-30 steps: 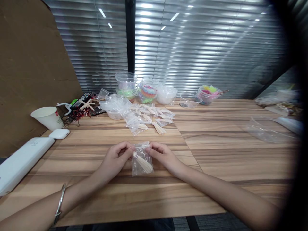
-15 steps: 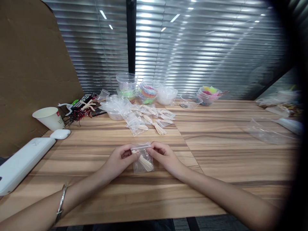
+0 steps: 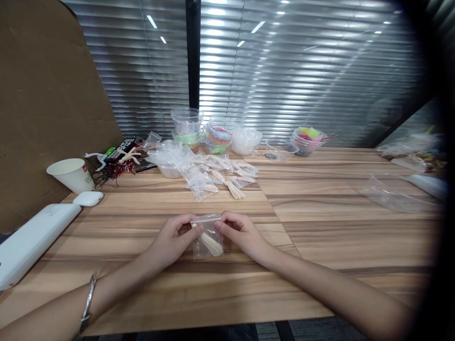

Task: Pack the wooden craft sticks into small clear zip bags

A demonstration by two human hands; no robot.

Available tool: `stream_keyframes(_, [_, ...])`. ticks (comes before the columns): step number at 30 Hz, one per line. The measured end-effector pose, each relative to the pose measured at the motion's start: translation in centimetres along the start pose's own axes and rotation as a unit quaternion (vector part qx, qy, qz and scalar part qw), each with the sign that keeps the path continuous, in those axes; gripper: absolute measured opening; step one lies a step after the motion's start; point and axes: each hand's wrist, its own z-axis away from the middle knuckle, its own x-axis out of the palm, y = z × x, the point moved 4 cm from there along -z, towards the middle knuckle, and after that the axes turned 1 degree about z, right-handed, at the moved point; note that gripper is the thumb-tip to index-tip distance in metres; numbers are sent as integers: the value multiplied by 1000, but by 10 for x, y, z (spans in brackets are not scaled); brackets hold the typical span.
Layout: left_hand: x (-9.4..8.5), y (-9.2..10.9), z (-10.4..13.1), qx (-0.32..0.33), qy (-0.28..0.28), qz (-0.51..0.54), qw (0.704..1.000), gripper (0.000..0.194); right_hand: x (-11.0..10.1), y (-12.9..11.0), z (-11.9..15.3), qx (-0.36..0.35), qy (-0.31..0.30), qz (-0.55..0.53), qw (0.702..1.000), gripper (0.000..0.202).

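A small clear zip-lock bag (image 3: 199, 251) hangs upright between my two hands, just above the wooden table. Inside it lies a slanted bundle of cream-coloured strands (image 3: 212, 245), its exact kind unclear. My left hand (image 3: 176, 237) pinches the bag's upper left corner, thumb in front. On the upper right, my right hand (image 3: 241, 233) grips the edge the same way, thumb near the zip strip. The other fingers curl behind the bag and are partly hidden. Farther back is a pile of similar filled bags (image 3: 216, 173), with one loose cream bundle (image 3: 235, 189) at its front.
Clear plastic tubs (image 3: 187, 123) stand stacked at the back, some with coloured contents. A bowl of bright pieces (image 3: 308, 139) sits right of them. On the left are a paper cup (image 3: 71, 174), a white earbud case (image 3: 88, 198) and a long white device (image 3: 39, 241). Plastic bags (image 3: 401, 192) lie right.
The bag has shifted slightly left and down, still held by both hands. Its top edge is now a little more tilted, and the things behind it have stayed put.
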Motion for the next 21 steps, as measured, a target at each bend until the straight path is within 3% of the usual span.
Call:
stream_keyframes(3, [-1, 1, 0, -6, 9, 4, 1000, 27, 0, -3, 0, -7, -4, -10, 1000, 34])
stream_keyframes(8, [-9, 1, 1, 7, 96, 21, 995, 24, 3, -5, -1, -10, -28, -33, 999, 28])
stream_keyframes(12, [-11, 2, 1, 20, 125, 45, 991, 26, 5, -3, -2, -9, -47, -37, 998, 30])
stream_keyframes(21, [-6, 6, -1, 11, 93, 84, 992, 26, 0, -3, -1, -11, -8, 8, 1000, 37])
